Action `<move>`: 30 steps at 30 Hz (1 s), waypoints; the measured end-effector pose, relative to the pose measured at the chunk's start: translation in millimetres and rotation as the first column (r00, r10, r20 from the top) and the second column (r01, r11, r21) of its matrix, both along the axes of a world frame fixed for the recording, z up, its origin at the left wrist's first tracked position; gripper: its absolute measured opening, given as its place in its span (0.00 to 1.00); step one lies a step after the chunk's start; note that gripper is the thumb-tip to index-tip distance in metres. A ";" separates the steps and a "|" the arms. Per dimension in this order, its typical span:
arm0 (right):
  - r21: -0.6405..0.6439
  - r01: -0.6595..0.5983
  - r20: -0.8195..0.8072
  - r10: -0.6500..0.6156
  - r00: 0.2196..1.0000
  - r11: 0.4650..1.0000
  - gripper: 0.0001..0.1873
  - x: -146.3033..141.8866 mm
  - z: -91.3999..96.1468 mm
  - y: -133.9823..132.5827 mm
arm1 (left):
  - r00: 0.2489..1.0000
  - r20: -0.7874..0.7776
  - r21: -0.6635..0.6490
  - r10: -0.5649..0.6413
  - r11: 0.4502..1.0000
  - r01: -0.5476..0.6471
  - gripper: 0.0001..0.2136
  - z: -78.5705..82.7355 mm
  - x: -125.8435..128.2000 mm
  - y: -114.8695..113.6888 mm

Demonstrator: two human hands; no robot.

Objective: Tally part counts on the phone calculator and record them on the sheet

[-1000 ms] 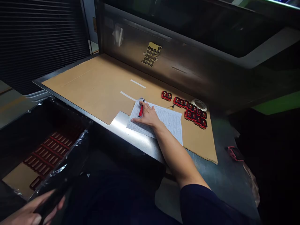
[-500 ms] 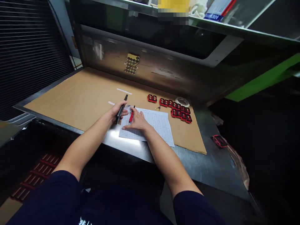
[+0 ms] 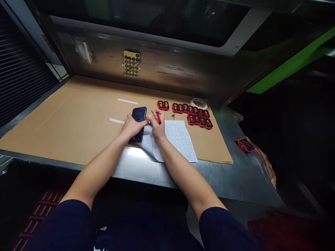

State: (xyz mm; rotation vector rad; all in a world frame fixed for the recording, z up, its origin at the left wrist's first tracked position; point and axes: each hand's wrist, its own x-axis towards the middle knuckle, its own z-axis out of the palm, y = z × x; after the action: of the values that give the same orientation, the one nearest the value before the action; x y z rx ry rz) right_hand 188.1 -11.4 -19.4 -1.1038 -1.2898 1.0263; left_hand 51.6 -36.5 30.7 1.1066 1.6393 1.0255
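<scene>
My left hand [image 3: 131, 127] is closed around a dark smartphone [image 3: 139, 114], its lit screen facing me and reading 19:17. In my right hand [image 3: 157, 128] a red pen [image 3: 158, 117] is held between curled fingers. The two hands almost meet at the phone's right edge. Under them lies a printed grid sheet [image 3: 180, 141], its lower left part curled up. Whether the right fingers also grip the paper I cannot tell. Just beyond the sheet is a small brass-coloured metal piece [image 3: 172, 116].
Red-and-black frames [image 3: 193, 109] stand in rows on the cardboard [image 3: 86, 118], near a tape roll [image 3: 199, 103]. One more frame [image 3: 245, 144] lies on the metal table [image 3: 217, 181] at right. A sticker sheet [image 3: 131, 64] hangs on the metal back panel. Red parts [image 3: 39, 211] sit low at left.
My left hand has turned the phone so its lit screen now faces me. My right hand has drawn back its spread fingers with the pen, and the sheet's left part has curled up.
</scene>
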 end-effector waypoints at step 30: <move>-0.183 0.192 -0.429 -0.254 0.867 0.964 0.25 -2.8 15.1 -12.7 | 0.441 0.882 -0.043 -0.166 0.903 0.427 0.36 -11.5 -3.0 6.6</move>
State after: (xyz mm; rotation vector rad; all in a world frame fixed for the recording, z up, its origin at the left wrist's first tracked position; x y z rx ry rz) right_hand 185.2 -24.1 -4.3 -1.0112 -0.7101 1.1221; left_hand 48.6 -29.9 19.2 0.4813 0.6560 0.8575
